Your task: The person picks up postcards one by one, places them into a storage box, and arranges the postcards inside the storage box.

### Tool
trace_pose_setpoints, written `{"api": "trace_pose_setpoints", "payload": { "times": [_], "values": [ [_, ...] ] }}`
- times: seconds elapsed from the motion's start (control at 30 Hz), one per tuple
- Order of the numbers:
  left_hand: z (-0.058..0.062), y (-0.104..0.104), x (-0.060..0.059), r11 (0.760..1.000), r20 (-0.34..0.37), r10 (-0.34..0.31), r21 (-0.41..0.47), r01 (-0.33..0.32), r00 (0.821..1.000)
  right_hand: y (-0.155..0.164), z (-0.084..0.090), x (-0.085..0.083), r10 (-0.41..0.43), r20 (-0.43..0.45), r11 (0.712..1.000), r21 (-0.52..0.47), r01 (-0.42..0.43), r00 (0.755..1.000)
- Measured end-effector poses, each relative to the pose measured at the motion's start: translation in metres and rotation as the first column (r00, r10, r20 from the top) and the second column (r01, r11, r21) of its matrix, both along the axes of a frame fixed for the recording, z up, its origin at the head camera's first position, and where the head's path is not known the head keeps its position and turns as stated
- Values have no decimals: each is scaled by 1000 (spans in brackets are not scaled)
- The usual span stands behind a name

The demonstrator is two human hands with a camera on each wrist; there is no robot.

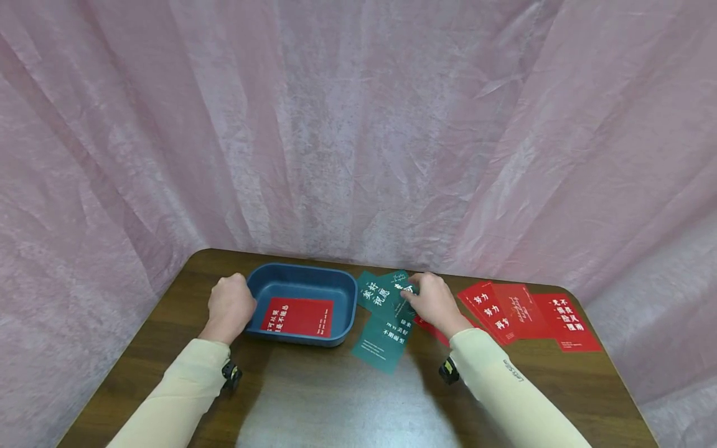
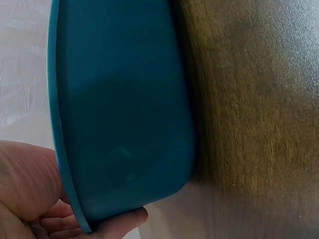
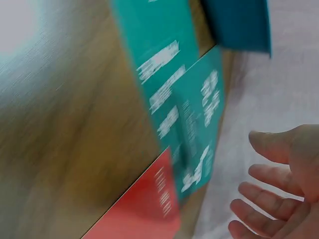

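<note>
My left hand (image 1: 231, 306) grips the left rim of a blue tray (image 1: 342, 292); in the left wrist view its fingers (image 2: 119, 221) curl under the tray's outer wall (image 2: 124, 114). A red card (image 1: 299, 316) lies flat inside the tray. My right hand (image 1: 414, 295) hovers over several overlapping green cards (image 1: 385, 333) just right of the tray. In the right wrist view its fingers (image 3: 269, 172) are spread and relaxed above the green cards (image 3: 194, 114), holding nothing. A red card's corner (image 3: 144, 209) pokes out beneath them.
Three red cards (image 1: 521, 311) lie fanned at the table's right end. The dark wooden table (image 1: 336, 398) reaches its rounded far edge just behind the tray. A pink curtain (image 1: 358, 124) hangs close around the back and both sides.
</note>
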State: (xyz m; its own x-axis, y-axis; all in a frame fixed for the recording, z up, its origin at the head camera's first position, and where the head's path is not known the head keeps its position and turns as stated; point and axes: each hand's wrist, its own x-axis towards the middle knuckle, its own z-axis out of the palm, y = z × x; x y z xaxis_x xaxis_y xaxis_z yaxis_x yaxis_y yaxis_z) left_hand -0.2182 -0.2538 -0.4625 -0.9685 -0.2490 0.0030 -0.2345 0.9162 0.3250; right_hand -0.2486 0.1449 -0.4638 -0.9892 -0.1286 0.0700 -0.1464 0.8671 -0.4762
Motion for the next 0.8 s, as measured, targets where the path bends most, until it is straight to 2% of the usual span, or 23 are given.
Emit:
{"api": "trace_pose_setpoints", "payload": {
  "times": [0.17, 0.3, 0.43, 0.57, 0.67, 0.8],
  "values": [
    [0, 2, -1, 1000, 5, -5, 1, 5, 1000, 35, -9, 2, -10, 61, 999, 34, 8, 998],
    [0, 3, -1, 1000, 18, -4, 5, 3, 1000, 55, -11, 0, 52, 102, 996, 68, -59, 993],
    [0, 3, 0, 1000, 23, -10, 8, 10, 1000, 63, -11, 0, 153, 189, 981, 91, -173, 970],
    [1, 2, 1, 1000, 23, -11, 17, 10, 1000, 63, -11, 0, 199, 269, 966, 106, -235, 942],
    [3, 0, 2, 1000, 11, -10, 18, 10, 1000, 63, -14, -2, 195, 280, 965, 117, -235, 940],
    [4, 0, 2, 1000, 12, -16, 18, 15, 1000, 62, -18, -4, 162, 270, 973, 119, -199, 949]
  ]
}}
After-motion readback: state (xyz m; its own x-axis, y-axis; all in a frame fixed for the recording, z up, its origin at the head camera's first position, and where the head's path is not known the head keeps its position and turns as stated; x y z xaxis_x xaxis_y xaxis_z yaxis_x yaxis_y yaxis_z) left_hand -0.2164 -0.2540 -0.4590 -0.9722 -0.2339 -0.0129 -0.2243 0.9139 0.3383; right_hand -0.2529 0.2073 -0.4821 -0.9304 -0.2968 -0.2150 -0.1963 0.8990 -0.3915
